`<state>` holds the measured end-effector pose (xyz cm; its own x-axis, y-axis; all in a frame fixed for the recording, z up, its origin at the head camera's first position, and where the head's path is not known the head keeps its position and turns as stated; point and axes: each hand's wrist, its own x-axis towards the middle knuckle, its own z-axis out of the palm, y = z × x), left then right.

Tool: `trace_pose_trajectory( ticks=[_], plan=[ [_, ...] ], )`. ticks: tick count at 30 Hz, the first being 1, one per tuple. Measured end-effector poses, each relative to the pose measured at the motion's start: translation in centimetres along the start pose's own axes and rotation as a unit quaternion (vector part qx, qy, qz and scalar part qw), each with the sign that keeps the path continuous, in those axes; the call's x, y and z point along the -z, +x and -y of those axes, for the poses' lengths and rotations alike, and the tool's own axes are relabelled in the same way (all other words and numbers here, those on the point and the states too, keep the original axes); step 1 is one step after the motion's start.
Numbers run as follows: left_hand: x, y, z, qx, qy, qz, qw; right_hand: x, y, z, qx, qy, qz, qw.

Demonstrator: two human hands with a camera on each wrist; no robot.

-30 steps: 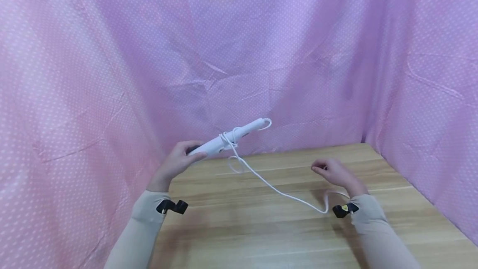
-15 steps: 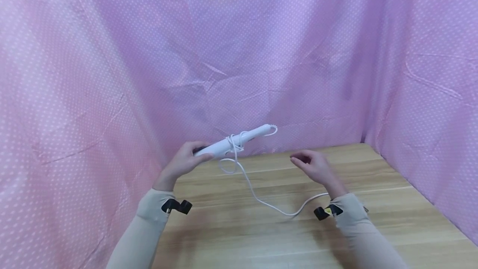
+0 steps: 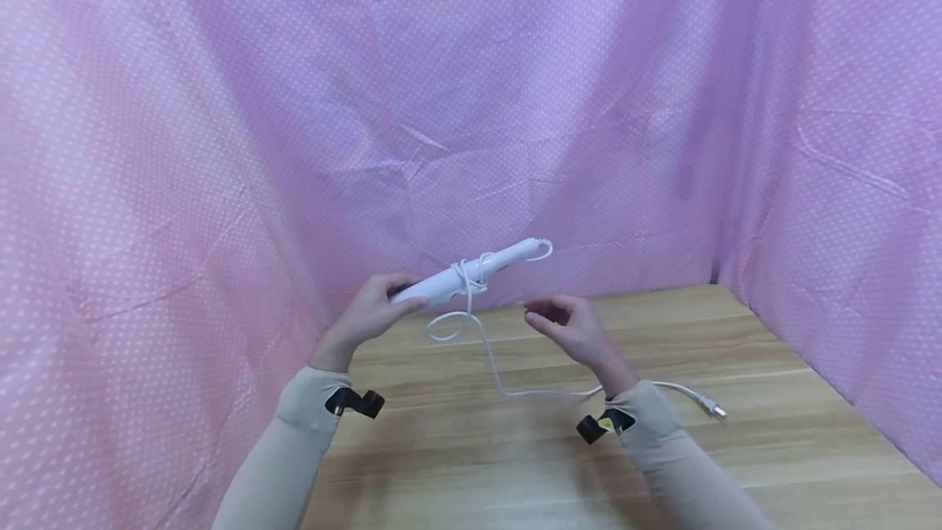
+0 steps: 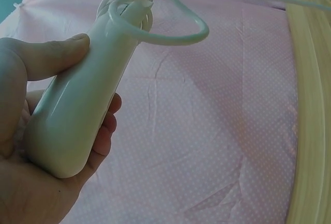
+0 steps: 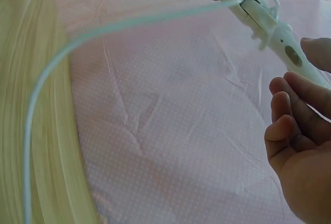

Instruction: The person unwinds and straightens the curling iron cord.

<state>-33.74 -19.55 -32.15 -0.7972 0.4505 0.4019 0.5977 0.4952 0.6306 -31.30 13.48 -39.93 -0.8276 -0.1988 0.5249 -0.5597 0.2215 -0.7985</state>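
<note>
My left hand point(image 3: 368, 309) grips the thick end of a white hair straightener point(image 3: 508, 256), raised above the table with its slim end slanting up to the right. The white cord point(image 3: 489, 350) is wound around its middle, hangs in a loose loop, then runs right beneath my right wrist. In the left wrist view, the thumb lies along the smooth white body point(image 4: 77, 105). My right hand point(image 3: 577, 330) hovers close to the slim end with loosely curled fingers and holds nothing. The right wrist view shows its thumb apart from the fingers, with the straightener's oval button point(image 5: 293, 56) beyond.
The cord's plug point(image 3: 712, 408) lies on the wooden table point(image 3: 795, 448), right of my right wrist. Pink dotted cloth point(image 3: 471, 105) hangs behind the table and on both sides. Each sleeve carries a black wrist camera point(image 3: 356, 401).
My right hand has moved left toward the straightener, and the plug has come into view behind its wrist. The left hand and straightener have shifted slightly right. The hanging cord has slackened.
</note>
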Motion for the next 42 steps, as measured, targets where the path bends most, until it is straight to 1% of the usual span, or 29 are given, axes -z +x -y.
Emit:
trace_pose_trajectory(
  ticks=[3, 6, 10, 17, 23, 28, 30, 33, 36, 38, 39, 41, 42],
  plan=[
    [-0.1, 0.2, -0.1, -0.005, -0.008, -0.002, 0.9999, -1.0, 0.6, 0.2, 0.002, 0.008, 0.015, 0.9999],
    [-0.1, 0.4, -0.1, -0.006, -0.013, -0.004, 0.9999, -2.1, 1.0, 0.3, 0.013, 0.015, 0.039, 0.999],
    [-0.2, 0.5, -0.2, -0.002, -0.006, -0.005, 1.0, -3.2, 1.0, 0.9, 0.026, 0.016, 0.061, 0.9977],
    [-0.5, 0.6, -0.3, -0.003, -0.003, -0.013, 0.9999, -3.9, 0.5, 3.8, 0.047, 0.009, 0.048, 0.9977],
    [-0.7, 0.8, -0.6, -0.002, -0.014, -0.01, 0.9999, -4.4, 0.5, 3.6, 0.063, 0.004, 0.042, 0.9971],
    [-0.9, 0.9, -0.7, -0.005, -0.012, -0.008, 0.9999, -4.9, 0.5, 3.3, 0.071, 0.003, 0.029, 0.997],
    [-1.0, 0.9, -0.8, -0.006, -0.013, -0.008, 0.9999, -5.2, 0.5, 3.3, 0.067, 0.011, 0.023, 0.9974],
    [-1.0, 0.9, -0.7, -0.008, -0.011, -0.009, 0.9999, -5.5, 0.4, 3.2, 0.051, 0.034, 0.019, 0.998],
    [-1.1, 0.8, -0.6, -0.011, -0.005, -0.011, 0.9999, -5.7, 0.2, 3.4, 0.037, 0.045, 0.024, 0.998],
    [-1.2, 0.8, -0.4, -0.011, -0.006, -0.012, 0.9999, -5.7, 0.1, 3.5, 0.038, 0.044, 0.032, 0.9978],
    [-1.1, 0.6, -0.8, -0.005, -0.009, -0.012, 0.9999, -5.7, 0.0, 3.6, 0.039, 0.038, 0.038, 0.9978],
    [-1.0, 0.5, -0.7, -0.001, -0.014, -0.015, 0.9998, -5.3, -0.3, 4.0, 0.038, 0.024, 0.055, 0.9975],
    [-1.0, 0.4, -0.6, 0.001, -0.016, -0.017, 0.9997, -5.0, -0.3, 3.8, 0.04, 0.017, 0.066, 0.9969]
  ],
)
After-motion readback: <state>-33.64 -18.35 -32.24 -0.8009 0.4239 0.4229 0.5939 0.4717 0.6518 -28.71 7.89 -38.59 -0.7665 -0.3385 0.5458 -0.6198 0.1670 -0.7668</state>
